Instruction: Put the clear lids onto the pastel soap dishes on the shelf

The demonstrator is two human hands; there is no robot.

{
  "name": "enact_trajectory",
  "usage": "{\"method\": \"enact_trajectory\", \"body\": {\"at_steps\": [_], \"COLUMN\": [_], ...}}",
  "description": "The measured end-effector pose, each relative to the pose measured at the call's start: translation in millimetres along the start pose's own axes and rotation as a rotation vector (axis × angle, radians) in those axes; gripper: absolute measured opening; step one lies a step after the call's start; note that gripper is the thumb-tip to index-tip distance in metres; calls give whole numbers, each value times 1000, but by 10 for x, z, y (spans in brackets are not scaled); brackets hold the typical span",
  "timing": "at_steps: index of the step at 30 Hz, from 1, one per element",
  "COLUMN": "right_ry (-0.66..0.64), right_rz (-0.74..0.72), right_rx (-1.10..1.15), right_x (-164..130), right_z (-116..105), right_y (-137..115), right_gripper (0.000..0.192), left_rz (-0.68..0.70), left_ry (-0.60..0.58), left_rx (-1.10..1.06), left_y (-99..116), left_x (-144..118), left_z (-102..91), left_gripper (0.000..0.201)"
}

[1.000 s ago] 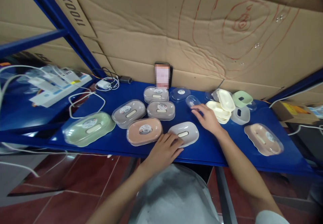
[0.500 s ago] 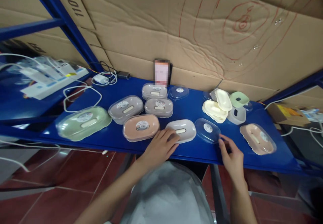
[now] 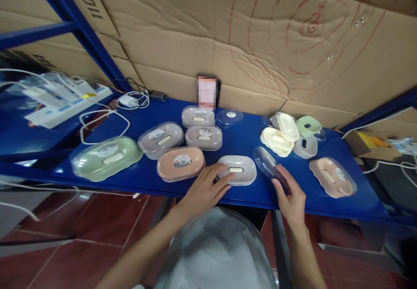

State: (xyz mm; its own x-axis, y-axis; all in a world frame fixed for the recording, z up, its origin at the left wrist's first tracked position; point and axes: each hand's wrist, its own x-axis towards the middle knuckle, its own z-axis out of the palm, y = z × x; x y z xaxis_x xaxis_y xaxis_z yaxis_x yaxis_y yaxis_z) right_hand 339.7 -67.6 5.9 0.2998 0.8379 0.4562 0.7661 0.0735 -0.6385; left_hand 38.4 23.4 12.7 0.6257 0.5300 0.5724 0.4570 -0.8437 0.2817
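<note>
A pale grey soap dish [image 3: 246, 177] with a cream oblong piece in its middle lies near the front edge of the blue shelf. The fingers of my left hand [image 3: 208, 185] are spread over its left end, thumb near the front rim; the hand does not grip it. Just right of the dish, a clear lid [image 3: 265, 162] with a round label is tilted up on edge. My right hand [image 3: 289, 191] pinches that lid's near right side between thumb and fingers. Left of the dish sits a lidded peach soap dish [image 3: 169, 165].
Lidded grey dishes [image 3: 161, 139] and a lidded green one [image 3: 120, 159] stand left. Rightward are stacked cream trays [image 3: 276, 140], a green part [image 3: 308, 125] and a peach dish [image 3: 330, 185]. A phone [image 3: 207, 91] leans on the cardboard [image 3: 169, 33]. Cables and a power strip [image 3: 71, 106] lie far left.
My right hand has moved left and lifted the clear lid from lying flat to a tilt. The grey dish has slid slightly right; my left hand stays at its left end.
</note>
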Motion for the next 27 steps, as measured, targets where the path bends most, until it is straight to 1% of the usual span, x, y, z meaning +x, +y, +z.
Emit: {"method": "enact_trajectory", "body": {"at_steps": [4, 7, 9, 12, 18, 23, 25, 27], "right_ry": [-140, -226, -256, -267, -279, -258, -261, -260], "right_rz": [-193, -331, -387, -422, -483, -502, -504, -503], "right_rx": [52, 53, 44, 17, -49, -123, -130, -142], "right_x": [39, 92, 112, 112, 80, 13, 11, 67], "right_z": [159, 284, 338, 370, 368, 351, 350, 372], "right_y": [-246, -349, -368, -350, -323, -332, -325, -319], "right_gripper": [44, 51, 57, 64, 76, 79, 77, 73], "left_rz": [-46, -86, -108, -127, -136, -102, -104, -131], "left_ry": [54, 41, 19, -2, 6, 2, 1, -5], "left_rx": [0, -43, -88, -134, -140, -111, -104, -73], "left_y": [0, -26, -53, -91, -116, -104, -88, -64], "left_x": [-15, -30, -42, -61, -70, -64, -59, -49], "left_z": [13, 41, 69, 106, 122, 111, 113, 113], "left_gripper": [47, 57, 60, 60, 55, 49, 51, 57]}}
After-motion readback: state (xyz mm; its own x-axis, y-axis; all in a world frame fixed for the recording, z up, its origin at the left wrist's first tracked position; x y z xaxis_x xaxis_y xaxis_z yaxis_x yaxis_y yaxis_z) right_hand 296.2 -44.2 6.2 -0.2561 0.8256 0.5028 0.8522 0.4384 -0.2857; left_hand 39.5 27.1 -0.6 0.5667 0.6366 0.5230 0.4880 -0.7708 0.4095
